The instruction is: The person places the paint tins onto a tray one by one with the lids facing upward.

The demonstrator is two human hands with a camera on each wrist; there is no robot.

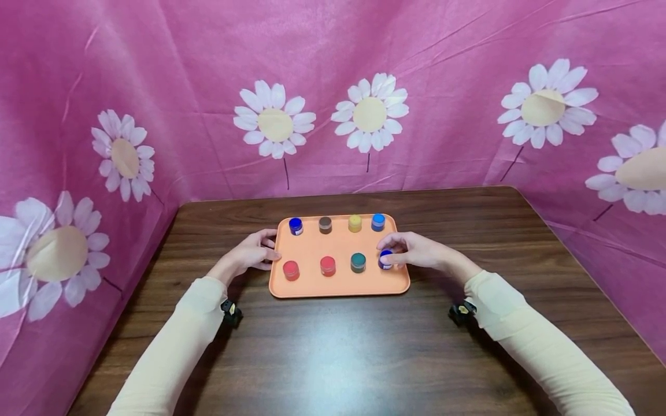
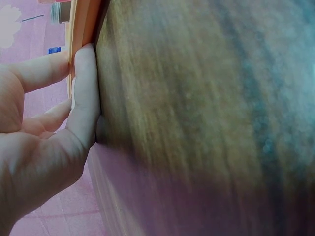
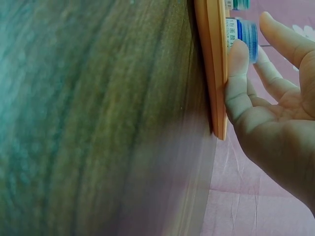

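Note:
An orange tray (image 1: 312, 290) lies on the table with small lidded paint jars in two rows. My left hand (image 1: 253, 251) is at the tray's left edge, thumb and fingertips touching the rim. At the tray's right end my right hand (image 1: 416, 252) holds a dark blue paint jar (image 1: 384, 261), thumb in front and fingers behind; the index fingertip stands apart from the lid in the right wrist view. That front row also has a green jar (image 1: 358, 263) and two red jars (image 1: 328, 266). Behind stand a dark blue jar (image 1: 295, 226), a brown jar (image 1: 325, 225), a yellow jar (image 1: 355, 223) and a lighter blue jar (image 1: 378, 222).
The tray sits toward the back of a dark wood-grain table (image 1: 333, 358). A pink cloth (image 1: 322, 52) printed with white daisies hangs behind and along both sides. Each wrist carries a small black camera (image 1: 232, 312).

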